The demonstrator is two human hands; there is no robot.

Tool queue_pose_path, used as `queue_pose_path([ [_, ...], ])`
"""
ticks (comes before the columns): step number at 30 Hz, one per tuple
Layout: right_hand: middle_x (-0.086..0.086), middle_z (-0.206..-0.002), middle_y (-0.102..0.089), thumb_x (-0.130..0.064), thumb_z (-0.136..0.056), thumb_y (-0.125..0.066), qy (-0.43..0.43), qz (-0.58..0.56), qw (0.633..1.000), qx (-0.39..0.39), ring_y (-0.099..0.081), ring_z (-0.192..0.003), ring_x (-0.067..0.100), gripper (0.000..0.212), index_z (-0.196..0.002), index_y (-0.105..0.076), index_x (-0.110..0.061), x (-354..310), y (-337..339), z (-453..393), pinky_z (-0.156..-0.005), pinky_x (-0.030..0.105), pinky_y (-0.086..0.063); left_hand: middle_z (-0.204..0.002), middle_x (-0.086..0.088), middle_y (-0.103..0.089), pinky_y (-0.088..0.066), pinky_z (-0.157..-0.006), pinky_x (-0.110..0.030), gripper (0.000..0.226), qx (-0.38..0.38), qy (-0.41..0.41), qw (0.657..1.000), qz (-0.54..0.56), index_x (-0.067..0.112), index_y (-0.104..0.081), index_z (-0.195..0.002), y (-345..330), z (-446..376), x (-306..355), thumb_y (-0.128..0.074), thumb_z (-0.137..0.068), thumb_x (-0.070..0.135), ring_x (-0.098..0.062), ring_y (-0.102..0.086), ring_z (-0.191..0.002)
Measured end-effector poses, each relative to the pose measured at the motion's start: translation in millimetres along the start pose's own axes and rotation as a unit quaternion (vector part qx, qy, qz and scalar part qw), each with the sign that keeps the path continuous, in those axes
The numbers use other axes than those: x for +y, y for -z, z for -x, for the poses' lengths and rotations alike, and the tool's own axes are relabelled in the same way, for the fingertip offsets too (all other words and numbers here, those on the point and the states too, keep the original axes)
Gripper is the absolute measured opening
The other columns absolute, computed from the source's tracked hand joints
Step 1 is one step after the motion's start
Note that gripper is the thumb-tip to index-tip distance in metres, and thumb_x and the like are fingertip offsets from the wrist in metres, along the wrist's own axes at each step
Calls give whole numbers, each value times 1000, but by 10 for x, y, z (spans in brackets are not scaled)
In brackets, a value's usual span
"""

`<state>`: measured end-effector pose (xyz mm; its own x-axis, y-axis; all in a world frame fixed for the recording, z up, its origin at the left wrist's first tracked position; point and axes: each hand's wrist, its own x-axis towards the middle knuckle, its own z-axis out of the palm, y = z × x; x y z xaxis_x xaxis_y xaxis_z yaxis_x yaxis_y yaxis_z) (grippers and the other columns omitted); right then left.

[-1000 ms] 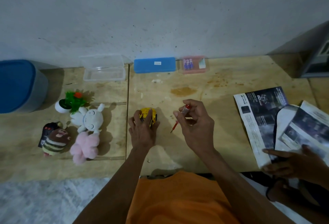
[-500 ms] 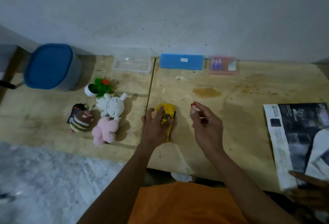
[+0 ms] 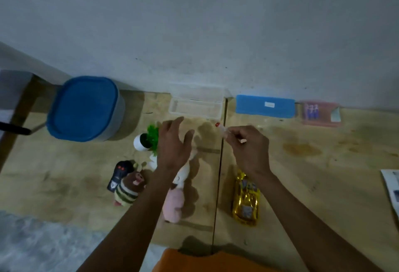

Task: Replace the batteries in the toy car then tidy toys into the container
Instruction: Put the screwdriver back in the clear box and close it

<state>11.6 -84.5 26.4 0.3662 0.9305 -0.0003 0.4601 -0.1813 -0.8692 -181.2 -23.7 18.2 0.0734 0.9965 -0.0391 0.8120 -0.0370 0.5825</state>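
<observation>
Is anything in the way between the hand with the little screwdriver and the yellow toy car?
Nothing visible. The right hand pinches the small red-tipped screwdriver above the wooden table; the yellow toy car lies nearer the person, beside that forearm, with only bare table around it.

Both forearms are bare from the bottom edge of the frame up to the wrists, with no sleeve, watch, band or ring showing on either. The left hand [image 3: 173,144] and the right hand [image 3: 248,148] are ungloved, and short, unpainted fingernails show on the right hand's curled fingers [image 3: 243,141]. An orange garment [image 3: 207,261] of plain, unpatterned cloth covers the torso at the bottom centre of the view, its top edge running level between the two arms; no seam, print or logo can be made out in the dim light.
</observation>
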Motion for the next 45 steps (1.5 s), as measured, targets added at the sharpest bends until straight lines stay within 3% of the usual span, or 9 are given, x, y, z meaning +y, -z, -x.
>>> queue_pose_path([
  [6, 5, -92, -70, -16, -87, -73, 56, 132, 989, -36, -62, -88, 24, 11, -97, -77, -14, -88, -874, -739, -73, 34, -49, -130, -20, -56, -48, -95, -46, 60, -76, 18, 996, -37, 11, -50, -142, 47, -807, -437, -71, -90, 31, -39, -52, -119],
  [12, 7, -92, -69, -15, -85, -73, 75, 283, 954, -66, -57, -93, 31, 13, -96, -78, -15, 15, -1310, -1127, -79, 45, -51, -126, -14, -55, -54, -92, -49, 64, -122, 55, 989, -56, 17, -48, -136, -148, -1199, -584, -74, -84, 44, -32, -52, -117],
  [20, -2, -81, -69, -21, -74, -83, 101, 408, 906, -53, -56, -83, 27, 9, -82, -80, -24, 116, -1500, -1244, -70, 36, -41, -126, -15, -54, -55, -87, -51, 63, -136, 55, 987, -57, 11, -49, -135, -296, -1308, -723, -73, -86, 43, -34, -55, -113],
  [26, -2, -82, -73, -21, -71, -85, 167, 405, 898, -32, -59, -82, 27, 14, -83, -79, -21, 138, -1461, -1247, -68, 35, -43, -124, -16, -54, -56, -84, -51, 62, -127, 45, 990, -48, 10, -50, -136, -288, -1292, -728, -74, -86, 38, -36, -56, -112],
  [32, 1, -73, -72, -14, -59, -93, 167, 424, 887, -71, -60, -76, 26, 26, -81, -79, -19, 215, -1409, -1247, -64, 33, -47, -124, -17, -55, -57, -83, -50, 62, -121, 46, 990, -47, 11, -50, -137, -288, -1270, -718, -72, -87, 40, -36, -57, -111],
  [35, 4, -87, -73, -14, -72, -84, 214, 369, 904, 2, -62, -84, 28, 22, -92, -76, -16, 193, -1415, -1206, -67, 36, -48, -125, -18, -54, -56, -84, -50, 60, -124, 53, 990, -40, 9, -50, -137, -272, -1270, -691, -72, -88, 36, -38, -55, -114],
  [38, 7, -116, -66, -22, -89, -68, 204, 352, 909, 89, -58, -107, 30, 25, -113, -68, -17, 45, -1328, -1216, -84, 40, -45, -133, -18, -52, -50, -92, -48, 71, -128, 73, 989, -23, 10, -40, -146, -248, -1271, -639, -74, -87, 31, -37, -50, -124],
  [40, 5, -124, -63, -27, -91, -64, 175, 395, 897, 93, -53, -113, 28, 33, -123, -61, -19, 5, -1278, -1242, -85, 40, -43, -139, -18, -52, -48, -94, -49, 88, -123, 96, 988, 7, 11, -23, -154, -238, -1266, -616, -75, -86, 32, -37, -48, -128],
  [45, 4, -113, -66, -28, -92, -65, 176, 420, 888, 57, -53, -107, 28, 36, -125, -62, -15, 18, -1173, -1214, -81, 42, -41, -127, -20, -59, -56, -83, -52, 105, -99, 90, 991, 30, 30, 0, -154, -227, -1248, -608, -78, -84, 26, -39, -59, -113],
])
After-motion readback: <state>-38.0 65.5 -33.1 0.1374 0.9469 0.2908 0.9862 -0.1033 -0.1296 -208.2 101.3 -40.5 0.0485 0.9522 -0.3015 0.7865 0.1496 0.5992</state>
